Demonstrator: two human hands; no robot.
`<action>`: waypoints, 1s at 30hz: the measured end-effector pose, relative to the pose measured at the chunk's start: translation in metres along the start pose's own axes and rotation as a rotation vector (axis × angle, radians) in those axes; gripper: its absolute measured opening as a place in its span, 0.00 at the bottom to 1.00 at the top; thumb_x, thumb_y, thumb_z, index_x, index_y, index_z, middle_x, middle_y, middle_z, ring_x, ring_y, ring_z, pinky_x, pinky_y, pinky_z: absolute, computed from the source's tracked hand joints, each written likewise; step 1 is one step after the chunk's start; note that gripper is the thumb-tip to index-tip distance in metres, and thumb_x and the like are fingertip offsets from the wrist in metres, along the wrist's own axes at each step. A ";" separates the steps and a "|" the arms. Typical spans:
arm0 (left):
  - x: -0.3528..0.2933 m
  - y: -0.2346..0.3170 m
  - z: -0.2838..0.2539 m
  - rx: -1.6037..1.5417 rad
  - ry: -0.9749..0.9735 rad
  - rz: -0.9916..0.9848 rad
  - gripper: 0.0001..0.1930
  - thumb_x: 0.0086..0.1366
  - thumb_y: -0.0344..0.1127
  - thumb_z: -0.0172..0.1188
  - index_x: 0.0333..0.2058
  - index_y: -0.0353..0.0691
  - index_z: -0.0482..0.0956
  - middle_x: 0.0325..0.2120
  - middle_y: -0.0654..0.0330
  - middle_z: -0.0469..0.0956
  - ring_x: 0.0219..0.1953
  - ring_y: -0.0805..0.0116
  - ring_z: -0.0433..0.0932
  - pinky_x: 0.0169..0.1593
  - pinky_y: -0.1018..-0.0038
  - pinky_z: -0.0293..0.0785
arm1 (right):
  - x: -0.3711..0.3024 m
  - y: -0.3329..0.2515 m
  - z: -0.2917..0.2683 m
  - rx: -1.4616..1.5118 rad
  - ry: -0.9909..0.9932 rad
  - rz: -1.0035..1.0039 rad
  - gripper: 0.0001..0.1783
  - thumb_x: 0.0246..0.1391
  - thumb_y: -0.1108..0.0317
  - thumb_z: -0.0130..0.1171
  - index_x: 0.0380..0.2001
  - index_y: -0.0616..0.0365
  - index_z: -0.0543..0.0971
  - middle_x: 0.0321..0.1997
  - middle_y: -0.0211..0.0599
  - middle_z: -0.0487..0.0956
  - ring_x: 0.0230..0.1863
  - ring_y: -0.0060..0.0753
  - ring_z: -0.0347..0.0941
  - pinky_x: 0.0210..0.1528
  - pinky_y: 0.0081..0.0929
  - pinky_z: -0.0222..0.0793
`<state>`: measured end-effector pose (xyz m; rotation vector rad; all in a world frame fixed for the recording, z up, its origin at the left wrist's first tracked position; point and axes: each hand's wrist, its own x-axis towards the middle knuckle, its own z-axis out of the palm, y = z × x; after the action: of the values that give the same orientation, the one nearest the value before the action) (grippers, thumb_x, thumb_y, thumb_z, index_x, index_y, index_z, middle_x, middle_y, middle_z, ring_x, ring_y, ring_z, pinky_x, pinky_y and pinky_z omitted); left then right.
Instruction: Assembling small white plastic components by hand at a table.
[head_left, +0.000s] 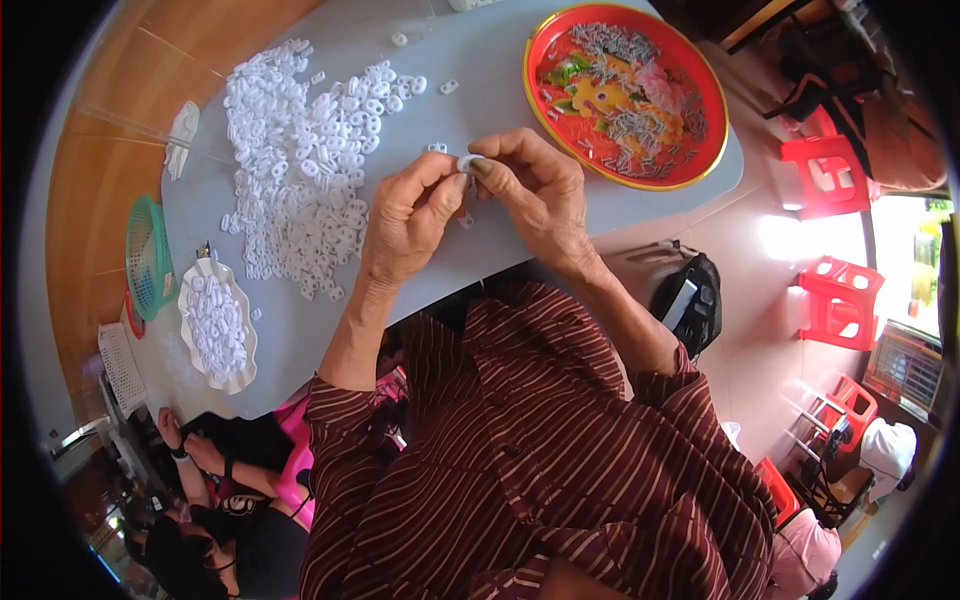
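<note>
Above the grey table, my left hand (412, 212) and my right hand (540, 190) meet with thumbs and forefingers closed on a small white plastic piece (467, 161). Fingertips cover much of it. Left of my hands spreads a heap of small white plastic pieces (300, 160), many of them oval with two holes. A few loose white pieces (449, 87) lie near my fingers. To the right stands a round red tray (533, 80) with a gold rim and a flower pattern, holding many short silver metal pins (635, 128).
A scalloped white dish (245, 372) of white pieces sits at the table's left end, beside a green basket (150, 258). Red plastic stools (838, 305) and a black bag (692, 305) are on the floor at right. Another person (250, 530) sits at lower left.
</note>
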<state>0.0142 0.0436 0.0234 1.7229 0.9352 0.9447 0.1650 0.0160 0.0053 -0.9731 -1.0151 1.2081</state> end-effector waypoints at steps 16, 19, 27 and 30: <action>-0.018 0.028 0.010 -0.269 0.093 -0.089 0.08 0.65 0.31 0.49 0.30 0.33 0.72 0.23 0.63 0.73 0.26 0.79 0.71 0.32 0.81 0.68 | 0.220 -0.091 -0.090 -0.562 0.291 -0.380 0.10 0.53 0.70 0.52 0.32 0.64 0.79 0.19 0.31 0.74 0.20 0.19 0.67 0.22 0.20 0.64; -0.054 -0.010 -0.003 -0.386 0.195 -0.183 0.08 0.64 0.31 0.50 0.31 0.32 0.74 0.24 0.62 0.74 0.30 0.76 0.72 0.39 0.78 0.69 | 0.212 -0.054 -0.026 -0.114 -0.185 -0.311 0.09 0.53 0.69 0.52 0.30 0.64 0.79 0.17 0.28 0.71 0.18 0.18 0.66 0.20 0.20 0.62; -0.040 -0.008 0.001 -0.363 0.296 -0.151 0.09 0.66 0.35 0.51 0.33 0.35 0.73 0.26 0.66 0.73 0.30 0.80 0.69 0.36 0.83 0.65 | 0.161 0.021 -0.003 -1.086 -0.280 -0.338 0.13 0.49 0.61 0.56 0.34 0.55 0.81 0.29 0.42 0.81 0.31 0.40 0.79 0.39 0.33 0.73; -0.041 -0.007 -0.006 -0.322 0.369 -0.175 0.09 0.66 0.35 0.52 0.33 0.36 0.73 0.27 0.66 0.73 0.32 0.80 0.69 0.37 0.84 0.64 | 0.154 0.029 0.028 -1.181 -0.263 -0.317 0.14 0.49 0.57 0.56 0.34 0.52 0.82 0.31 0.41 0.81 0.34 0.45 0.78 0.42 0.37 0.72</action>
<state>-0.0092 0.0112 0.0107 1.1980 1.0823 1.2444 0.1420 0.1730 -0.0021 -1.4575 -2.0911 0.3848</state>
